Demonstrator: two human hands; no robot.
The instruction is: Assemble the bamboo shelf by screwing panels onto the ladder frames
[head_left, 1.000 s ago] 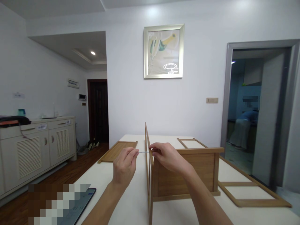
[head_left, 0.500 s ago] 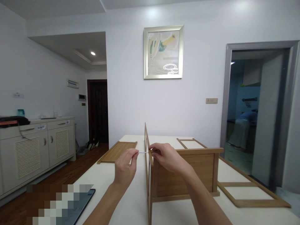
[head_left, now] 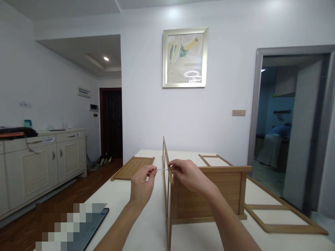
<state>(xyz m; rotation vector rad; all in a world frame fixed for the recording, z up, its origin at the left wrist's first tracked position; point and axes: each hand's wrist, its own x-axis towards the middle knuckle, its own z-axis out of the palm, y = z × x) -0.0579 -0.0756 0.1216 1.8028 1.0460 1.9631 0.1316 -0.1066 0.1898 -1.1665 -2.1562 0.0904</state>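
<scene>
A thin silver rod (head_left: 161, 169), which looks like a hex key, is pinched at its left end between the thumb and fingertips of my left hand (head_left: 142, 183). It runs level to an upright wooden frame (head_left: 169, 209), seen nearly edge-on. My right hand (head_left: 190, 174) is closed at the frame's edge, thumb and fingers around the corner where it meets a wooden panel (head_left: 209, 195). The panel stands on its long side to the right of the frame. My right fingers hide the joint and the rod's far end.
On the white table (head_left: 146, 223) lie a slatted wooden panel (head_left: 134, 168) at left, a small open frame (head_left: 217, 156) behind, and a larger open frame (head_left: 288, 228) at right. A dark-edged tablet-like device (head_left: 91, 226) is at front left. Beyond the doorway, a person (head_left: 272, 139) bends over.
The whole view has shifted slightly, so everything sits a little farther right. Both hands keep the same grips, and the rod still reaches the frame.
</scene>
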